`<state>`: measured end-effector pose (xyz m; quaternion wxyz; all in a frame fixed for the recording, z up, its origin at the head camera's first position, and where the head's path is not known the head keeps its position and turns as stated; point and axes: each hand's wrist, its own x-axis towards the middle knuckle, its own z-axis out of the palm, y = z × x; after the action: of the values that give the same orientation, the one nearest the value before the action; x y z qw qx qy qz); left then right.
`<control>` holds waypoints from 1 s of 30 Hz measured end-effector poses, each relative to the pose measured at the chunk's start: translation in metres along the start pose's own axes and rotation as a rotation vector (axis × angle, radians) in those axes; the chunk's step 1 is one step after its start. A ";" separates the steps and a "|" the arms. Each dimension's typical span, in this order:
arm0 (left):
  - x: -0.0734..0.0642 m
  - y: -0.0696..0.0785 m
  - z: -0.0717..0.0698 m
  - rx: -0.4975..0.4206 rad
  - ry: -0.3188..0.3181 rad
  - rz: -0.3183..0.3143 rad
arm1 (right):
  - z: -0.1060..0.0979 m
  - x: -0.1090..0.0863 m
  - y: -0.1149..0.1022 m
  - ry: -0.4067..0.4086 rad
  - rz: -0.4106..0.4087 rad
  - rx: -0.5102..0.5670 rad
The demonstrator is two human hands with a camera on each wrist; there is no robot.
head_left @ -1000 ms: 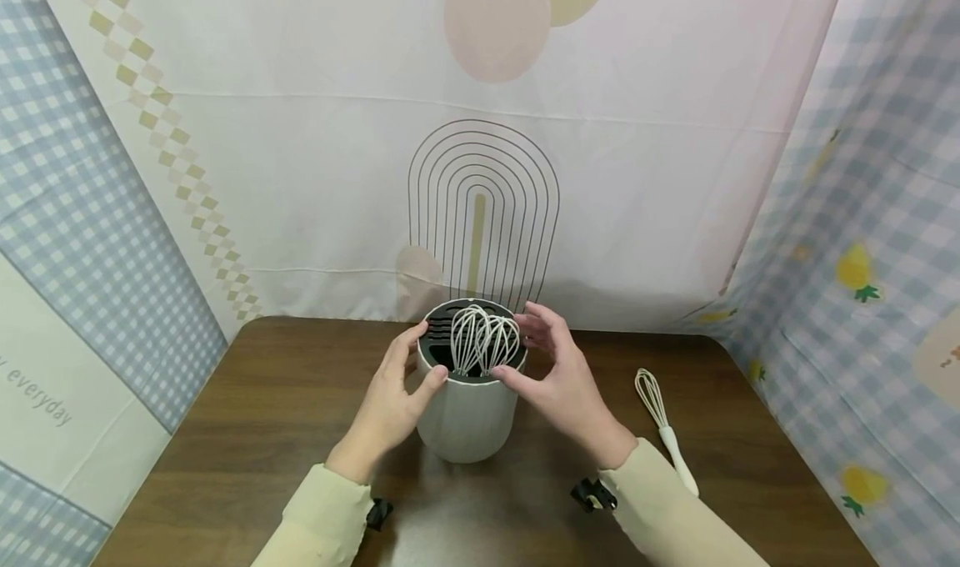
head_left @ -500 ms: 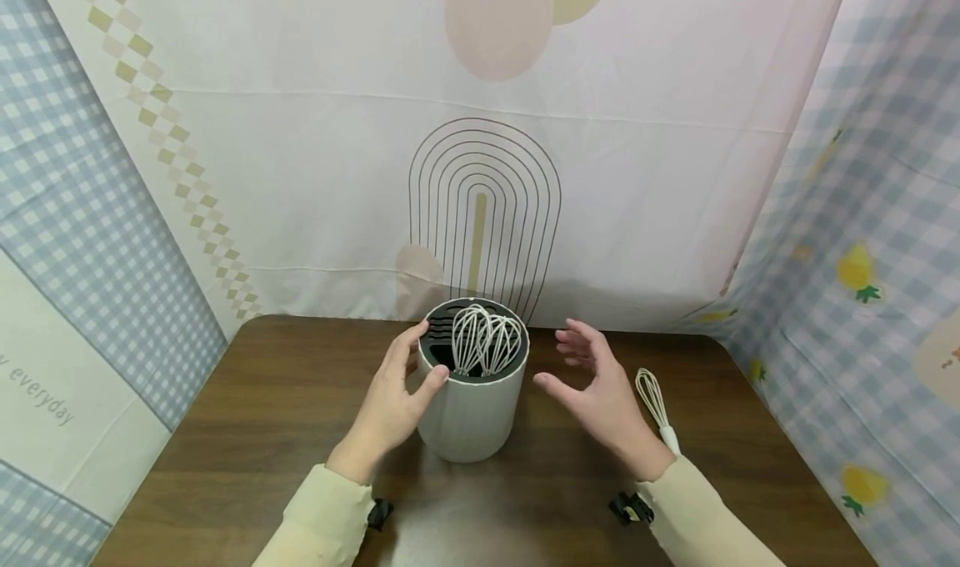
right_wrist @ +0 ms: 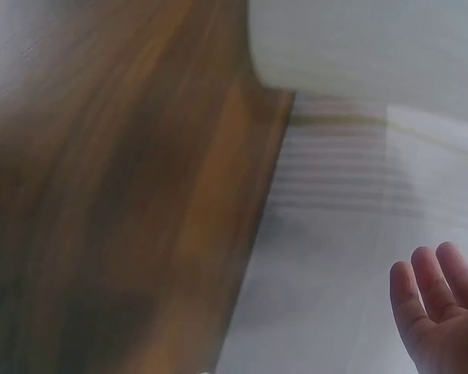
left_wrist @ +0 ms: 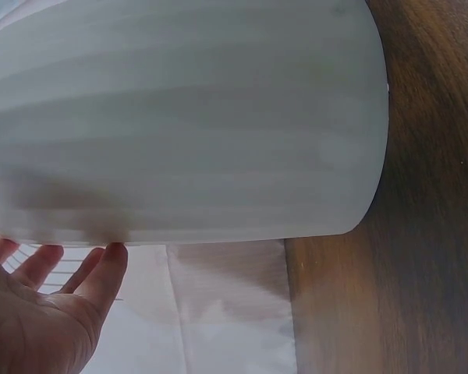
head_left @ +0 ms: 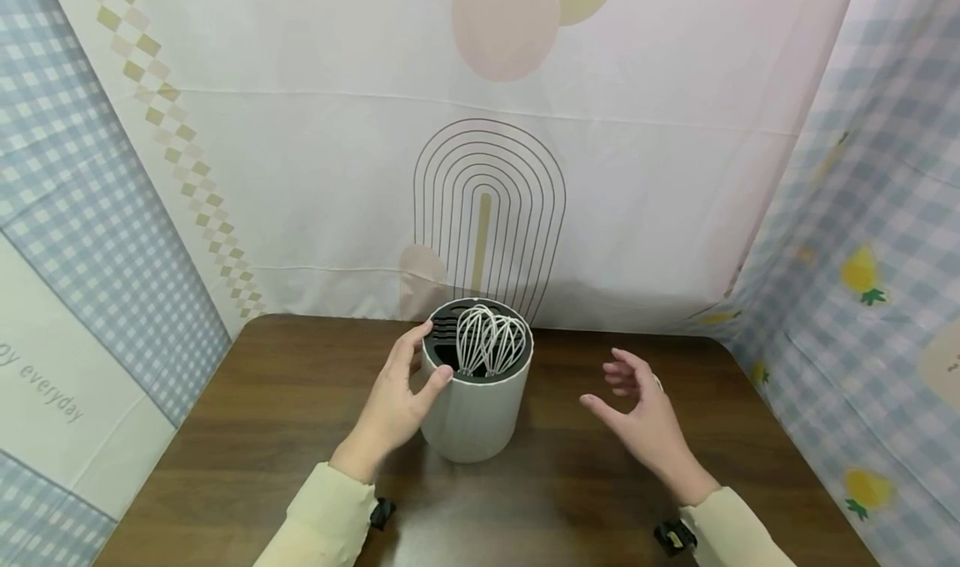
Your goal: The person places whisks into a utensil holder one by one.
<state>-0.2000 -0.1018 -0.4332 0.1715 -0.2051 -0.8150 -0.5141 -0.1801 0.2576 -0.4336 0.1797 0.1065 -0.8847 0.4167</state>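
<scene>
A grey-white, ribbed utensil holder (head_left: 474, 421) with a black slotted top stands upright on the table. Two wire whisks (head_left: 487, 342) stick up from its right-hand opening, heads upward, handles hidden inside. My left hand (head_left: 393, 396) rests on the holder's left side, thumb at the front rim and fingers further back; the left wrist view has the fingertips against the holder wall (left_wrist: 179, 132). My right hand (head_left: 645, 417) is in the air right of the holder, fingers loosely bent, holding nothing. It covers the loose whisk, of which only a sliver (head_left: 657, 383) shows.
The brown wooden table (head_left: 300, 400) has a back edge against a white patterned cloth (head_left: 337, 183). Blue checked cloths hang at the left (head_left: 90, 158) and right (head_left: 885, 183). A dark wrist device (head_left: 675, 538) sits by each sleeve.
My right hand has left the holder's right side and moved right, now over the loose whisk. My left hand, the holder and the two whisks in it have stayed put.
</scene>
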 end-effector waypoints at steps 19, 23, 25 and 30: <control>0.000 0.001 0.000 0.013 -0.007 -0.020 | -0.042 -0.025 0.073 -0.052 0.292 -0.168; 0.000 0.001 0.000 0.014 -0.007 -0.017 | -0.046 -0.027 0.080 -0.077 0.368 -0.154; 0.000 0.001 0.000 0.016 -0.006 -0.016 | -0.047 -0.028 0.083 -0.084 0.407 -0.145; 0.000 0.001 -0.001 0.022 -0.006 -0.020 | -0.048 -0.031 0.088 -0.096 0.491 -0.152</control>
<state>-0.1994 -0.1017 -0.4318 0.1662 -0.1964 -0.8232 -0.5061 -0.1703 0.3514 -0.4799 0.0386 -0.1057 -0.9203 0.3746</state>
